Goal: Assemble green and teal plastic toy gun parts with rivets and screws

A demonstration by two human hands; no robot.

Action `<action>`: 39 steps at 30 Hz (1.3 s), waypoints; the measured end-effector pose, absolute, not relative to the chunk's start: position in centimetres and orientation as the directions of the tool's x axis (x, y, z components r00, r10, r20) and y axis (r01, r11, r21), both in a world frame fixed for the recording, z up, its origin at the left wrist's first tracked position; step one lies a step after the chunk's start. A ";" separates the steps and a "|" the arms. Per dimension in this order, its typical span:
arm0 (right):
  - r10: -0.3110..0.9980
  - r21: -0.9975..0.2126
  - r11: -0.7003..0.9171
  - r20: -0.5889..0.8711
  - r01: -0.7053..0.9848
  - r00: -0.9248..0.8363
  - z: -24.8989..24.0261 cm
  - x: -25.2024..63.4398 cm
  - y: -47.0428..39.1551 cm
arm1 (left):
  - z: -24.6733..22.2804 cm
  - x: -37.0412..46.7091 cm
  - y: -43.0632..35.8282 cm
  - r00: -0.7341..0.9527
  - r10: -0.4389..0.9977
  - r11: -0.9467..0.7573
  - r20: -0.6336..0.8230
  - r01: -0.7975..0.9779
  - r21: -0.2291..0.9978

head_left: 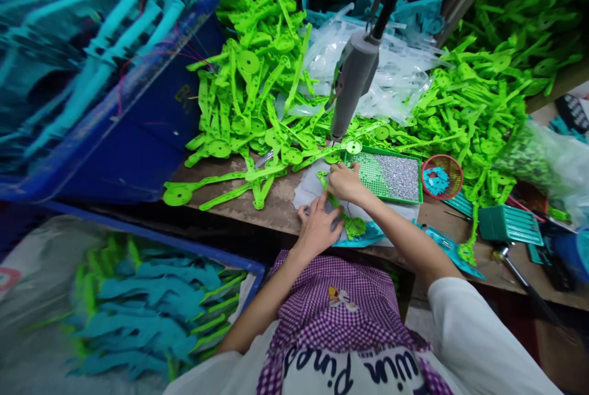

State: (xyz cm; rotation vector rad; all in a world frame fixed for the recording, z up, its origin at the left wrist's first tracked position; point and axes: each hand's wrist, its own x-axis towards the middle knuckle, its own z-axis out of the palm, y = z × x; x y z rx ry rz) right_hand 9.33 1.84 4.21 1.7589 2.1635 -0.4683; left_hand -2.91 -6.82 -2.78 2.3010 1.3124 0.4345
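A light-green plastic part (355, 227) with a round end lies on a turquoise plastic piece (368, 237) at the bench's front edge. My left hand (321, 227) rests at the left of this part, palm down, with fingers spread against it. Just above, my right hand (344, 182) has its fingers curled together over the upper end of the green part; whatever they pinch is hidden. An electric screwdriver (354, 79) hangs tip down over the bench, close behind my right hand and untouched. Beside that hand is a green perforated tray (368, 168) holding many small silvery screws (399, 175).
Heaped green parts (248, 94) cover the back of the bench, around clear plastic pieces (391, 70). A red basket (442, 177) of small turquoise pieces stands right of the tray. A blue crate (151, 131) is at left; a hammer-like tool (519, 275) lies right.
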 end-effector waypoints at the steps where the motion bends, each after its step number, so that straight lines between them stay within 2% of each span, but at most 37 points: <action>1: 0.878 -0.050 0.195 -0.437 0.979 -0.197 4.2 9.3 1.9 | -2.7 -3.4 -6.8 0.512 0.858 -0.449 0.044 0.705 0.549; 4: 0.882 -0.037 0.207 -0.426 0.978 -0.203 4.0 9.2 1.9 | -2.3 -4.8 -6.1 0.513 0.856 -0.431 0.069 0.633 0.643; 7: 0.890 -0.040 0.219 -0.402 0.975 -0.217 3.7 9.3 1.8 | -1.8 -5.4 -3.9 0.431 0.891 -0.386 0.146 0.547 0.742; 10: 0.916 -0.064 0.211 -0.335 0.975 -0.220 3.3 9.7 1.3 | -1.9 -4.8 -1.0 0.411 0.896 -0.368 0.167 0.480 0.797; 19: 0.989 -0.122 0.148 0.024 0.981 -0.146 1.5 11.4 -2.5 | -3.5 -3.8 2.2 0.459 0.882 -0.367 0.106 0.529 0.765; 23: 0.991 -0.163 0.097 0.108 0.982 -0.080 0.5 10.3 -3.7 | -3.5 -4.3 2.7 0.510 0.853 -0.400 0.108 0.508 0.762; 27: 0.989 -0.163 0.109 0.116 0.981 -0.091 -0.4 9.4 -4.2 | -3.6 -5.0 4.1 0.627 0.775 -0.450 0.079 0.461 0.765; 35: 0.966 0.003 0.259 -0.019 0.966 -0.259 -0.1 9.5 -5.1 | -3.6 -5.3 6.5 0.760 0.647 -0.523 0.062 0.384 0.761; 39: 0.945 0.045 0.325 -0.046 0.945 -0.323 0.4 9.7 -5.4 | -3.1 -5.1 6.8 0.772 0.634 -0.513 0.033 0.389 0.765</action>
